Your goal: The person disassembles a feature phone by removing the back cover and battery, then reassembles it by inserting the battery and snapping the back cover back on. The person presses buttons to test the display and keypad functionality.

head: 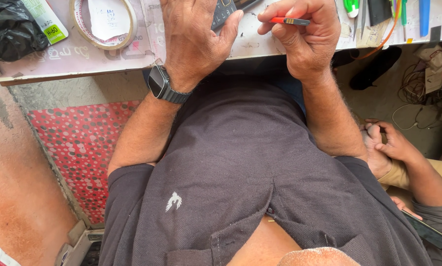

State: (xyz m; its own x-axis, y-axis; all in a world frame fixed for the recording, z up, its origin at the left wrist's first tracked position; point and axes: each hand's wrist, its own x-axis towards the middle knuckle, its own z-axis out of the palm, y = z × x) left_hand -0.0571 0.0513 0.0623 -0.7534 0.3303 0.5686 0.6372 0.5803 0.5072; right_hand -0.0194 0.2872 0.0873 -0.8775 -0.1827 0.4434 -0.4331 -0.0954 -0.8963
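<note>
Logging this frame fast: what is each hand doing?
Left hand: closed on a dark keypad phone.
Right hand: fingers pinching a small red-handled tool.

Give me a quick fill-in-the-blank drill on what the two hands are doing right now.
1. The right hand pinches a small tool with a ____ handle.
2. The left hand rests on a dark ____ device.
3. The smartwatch sits on the ____ wrist.
4. A tape roll lies on the ____.

Missing words: red; keypad; left; table
</note>
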